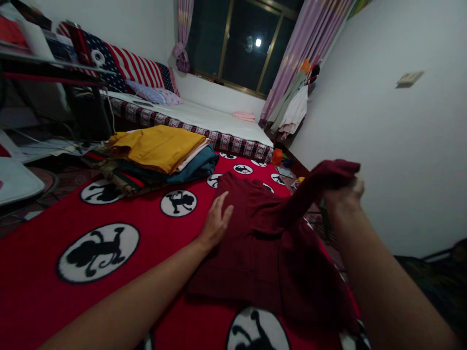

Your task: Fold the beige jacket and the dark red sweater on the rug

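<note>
A dark maroon long-sleeved garment lies spread on a red blanket with black and white monkey circles. My right hand is closed round one sleeve of it and holds that sleeve raised off the blanket, at the right. My left hand rests at the garment's left edge with fingers stretched out, gripping nothing. To the left of the garment, beyond my left hand, sits a pile of folded clothes, with a mustard-yellow one on top and a teal one beneath.
Behind the blanket stands a low bed with a pillow and a striped cushion. A cluttered desk is at the left, with a pale chair seat in front. Clothes hang beside the curtain, near the right wall.
</note>
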Demonstrator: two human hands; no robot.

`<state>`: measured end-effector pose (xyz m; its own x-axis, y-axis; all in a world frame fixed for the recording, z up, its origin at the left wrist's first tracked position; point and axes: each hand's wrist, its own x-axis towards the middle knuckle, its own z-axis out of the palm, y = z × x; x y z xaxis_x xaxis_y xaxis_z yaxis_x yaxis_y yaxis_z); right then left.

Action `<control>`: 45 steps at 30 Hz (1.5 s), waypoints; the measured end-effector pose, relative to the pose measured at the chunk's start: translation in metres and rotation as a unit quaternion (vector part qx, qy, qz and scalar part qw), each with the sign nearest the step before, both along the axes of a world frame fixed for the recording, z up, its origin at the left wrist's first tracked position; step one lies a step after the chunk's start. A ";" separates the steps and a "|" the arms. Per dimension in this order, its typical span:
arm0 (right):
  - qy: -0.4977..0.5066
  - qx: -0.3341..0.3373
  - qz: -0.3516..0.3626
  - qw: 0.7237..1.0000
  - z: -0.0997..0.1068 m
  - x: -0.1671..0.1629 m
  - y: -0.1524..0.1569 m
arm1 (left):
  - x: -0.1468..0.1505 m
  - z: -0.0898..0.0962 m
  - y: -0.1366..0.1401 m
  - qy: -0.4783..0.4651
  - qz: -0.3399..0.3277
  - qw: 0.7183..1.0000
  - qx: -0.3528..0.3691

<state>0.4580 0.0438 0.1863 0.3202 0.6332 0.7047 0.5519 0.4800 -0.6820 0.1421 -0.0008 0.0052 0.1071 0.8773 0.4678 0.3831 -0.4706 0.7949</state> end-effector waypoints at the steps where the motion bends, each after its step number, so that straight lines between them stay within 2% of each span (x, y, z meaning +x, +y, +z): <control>1: 0.020 -0.012 0.037 0.999 0.001 -0.027 0.004 | -0.005 0.001 0.006 -0.084 0.027 0.996 -0.004; 2: 0.082 -0.045 0.119 0.988 0.000 -0.054 0.006 | -0.012 0.001 0.012 -0.155 0.055 0.986 -0.008; 4: 0.151 -0.129 0.267 0.943 -0.011 -0.105 0.001 | -0.029 0.000 0.025 -0.249 0.113 0.962 -0.013; 5: 0.172 -0.157 0.303 0.924 -0.019 -0.124 -0.004 | -0.039 -0.001 0.031 -0.274 0.146 0.951 -0.012; 6: 0.187 -0.176 0.310 0.915 -0.030 -0.139 -0.009 | -0.048 -0.002 0.037 -0.287 0.177 0.941 -0.010; 8: 0.197 -0.193 0.268 0.923 -0.057 -0.151 -0.020 | -0.064 -0.004 0.047 -0.291 0.221 0.931 -0.008; 10: 0.182 -0.186 0.195 0.946 -0.086 -0.144 -0.028 | -0.072 -0.005 0.052 -0.266 0.235 0.935 -0.014; 13: 0.102 -0.179 0.108 0.973 -0.120 -0.120 -0.041 | -0.071 -0.006 0.051 -0.149 0.239 0.960 -0.005; 16: -0.022 -0.223 0.096 0.970 -0.137 -0.102 -0.057 | -0.067 -0.005 0.049 -0.023 0.234 0.972 0.025; 18: -0.097 -0.252 0.108 0.957 -0.142 -0.096 -0.069 | -0.068 -0.004 0.049 0.010 0.217 0.976 0.030; 21: -0.168 -0.259 0.098 0.946 -0.149 -0.090 -0.078 | -0.076 -0.004 0.052 0.001 0.206 0.978 0.013; 27: -0.193 -0.257 0.060 0.945 -0.166 -0.082 -0.076 | -0.088 -0.004 0.059 -0.053 0.229 0.972 -0.001; 35: -0.271 -0.282 0.018 0.920 -0.164 -0.093 -0.081 | -0.086 -0.007 0.063 -0.070 0.228 0.971 -0.025; 38: -0.293 -0.272 -0.044 0.915 -0.162 -0.095 -0.082 | -0.094 0.000 0.064 -0.062 0.264 0.962 -0.010; 41: -0.316 -0.270 -0.082 0.906 -0.161 -0.095 -0.084 | -0.109 0.009 0.067 -0.077 0.321 0.943 0.040; 43: -0.306 -0.255 -0.080 0.914 -0.159 -0.096 -0.085 | -0.121 0.012 0.069 -0.091 0.348 0.931 0.064; 45: -0.283 -0.213 -0.072 0.932 -0.157 -0.098 -0.087 | -0.131 0.013 0.071 -0.106 0.362 0.924 0.061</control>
<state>0.3600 -0.0430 0.0293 0.0773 0.8733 0.4809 0.9192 0.1244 -0.3737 0.0108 0.0705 0.0180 -0.5932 0.6226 0.5103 0.4741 -0.2421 0.8465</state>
